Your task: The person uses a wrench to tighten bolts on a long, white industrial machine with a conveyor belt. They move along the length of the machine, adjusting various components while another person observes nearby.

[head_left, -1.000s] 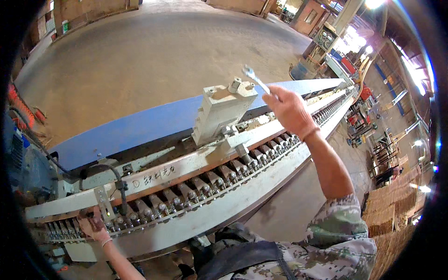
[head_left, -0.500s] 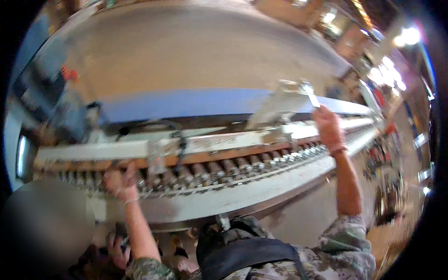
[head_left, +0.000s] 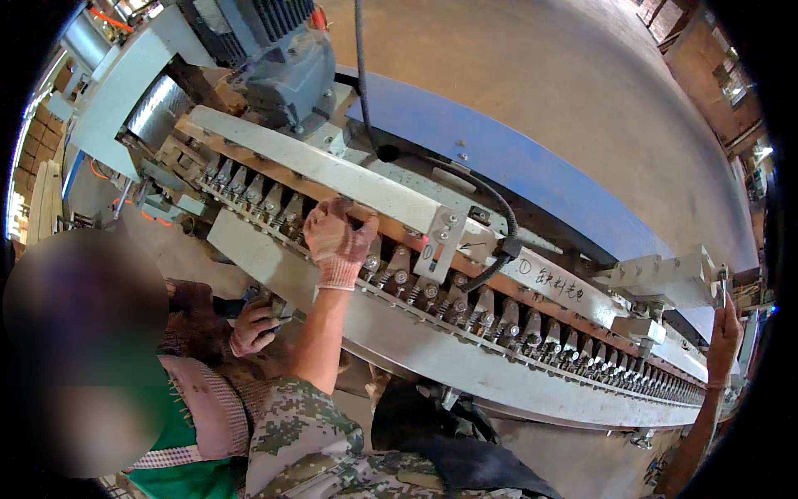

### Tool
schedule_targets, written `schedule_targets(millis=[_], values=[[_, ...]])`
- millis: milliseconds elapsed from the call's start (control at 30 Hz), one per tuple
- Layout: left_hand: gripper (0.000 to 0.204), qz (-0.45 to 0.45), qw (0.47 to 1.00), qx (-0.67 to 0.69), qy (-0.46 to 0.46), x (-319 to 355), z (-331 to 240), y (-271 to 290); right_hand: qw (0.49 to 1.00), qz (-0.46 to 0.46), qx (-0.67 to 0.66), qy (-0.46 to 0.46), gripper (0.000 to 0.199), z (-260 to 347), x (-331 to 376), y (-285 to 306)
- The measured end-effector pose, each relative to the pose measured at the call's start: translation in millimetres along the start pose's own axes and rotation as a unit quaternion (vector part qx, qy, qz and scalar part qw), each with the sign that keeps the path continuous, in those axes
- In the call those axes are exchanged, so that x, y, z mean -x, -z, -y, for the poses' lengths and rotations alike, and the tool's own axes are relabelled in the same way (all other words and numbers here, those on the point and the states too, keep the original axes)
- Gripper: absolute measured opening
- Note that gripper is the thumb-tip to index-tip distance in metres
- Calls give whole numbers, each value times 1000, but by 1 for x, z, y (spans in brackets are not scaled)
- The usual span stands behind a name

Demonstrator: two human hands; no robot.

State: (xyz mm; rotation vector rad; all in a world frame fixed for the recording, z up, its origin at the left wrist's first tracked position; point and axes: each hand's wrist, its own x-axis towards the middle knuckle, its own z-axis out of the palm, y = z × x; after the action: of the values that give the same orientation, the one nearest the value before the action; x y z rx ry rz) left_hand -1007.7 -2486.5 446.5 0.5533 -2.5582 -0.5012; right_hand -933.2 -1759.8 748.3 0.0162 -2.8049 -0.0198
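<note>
My left hand [head_left: 339, 241], in a stained pinkish work glove, is closed with its fingers curled at the brown rail [head_left: 395, 230] under the pale long beam [head_left: 316, 162]. What its fingertips grip, if anything, is hidden. Below the rail runs a row of spring-loaded metal clamps [head_left: 490, 320]. At the far right my right hand [head_left: 725, 337] is wrapped round a narrow shiny metal tool [head_left: 722, 281], its exact kind unclear. The tool stands upright beside the end of a grey metal plate [head_left: 665, 281], mounted across the beam.
A dark motor [head_left: 287, 71] and a steel roller [head_left: 158, 112] sit at the upper left. A black cable [head_left: 490, 190] loops over the beam. Left of me stands a co-worker, whose gloved hand [head_left: 256, 327] is near the machine's front. A blue panel [head_left: 499, 158] lies behind.
The view has turned left, bringing the motor and roller in and shifting my right hand to the right edge. Along the machine, both hands stay at about the same places.
</note>
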Motion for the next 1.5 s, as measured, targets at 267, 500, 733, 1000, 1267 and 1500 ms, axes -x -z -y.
schedule_targets(millis=[267, 500, 733, 1000, 1267, 1500], values=[[62, 7, 998, -37, -57, 3, -8, 14, 979, 32, 115, 167, 51, -93, -86, -26], [62, -3, 997, -73, -22, 6, -10, 3, 977, -10, 73, 202, 50, -74, -209, -59], [63, -15, 996, -81, -17, -2, -9, -7, 995, -64, 74, 27, 49, -135, -225, -70], [64, 59, 991, -123, -14, -2, -8, -8, 905, -146, -335, -218, 44, -1, 30, -51], [52, 59, 991, -123, -10, 10, -2, 1, 828, -54, -411, -376, 51, 116, 316, -37], [43, -48, 955, 291, 32, 147, -47, 49, 684, 64, -507, -521, 36, 200, 539, -90]])
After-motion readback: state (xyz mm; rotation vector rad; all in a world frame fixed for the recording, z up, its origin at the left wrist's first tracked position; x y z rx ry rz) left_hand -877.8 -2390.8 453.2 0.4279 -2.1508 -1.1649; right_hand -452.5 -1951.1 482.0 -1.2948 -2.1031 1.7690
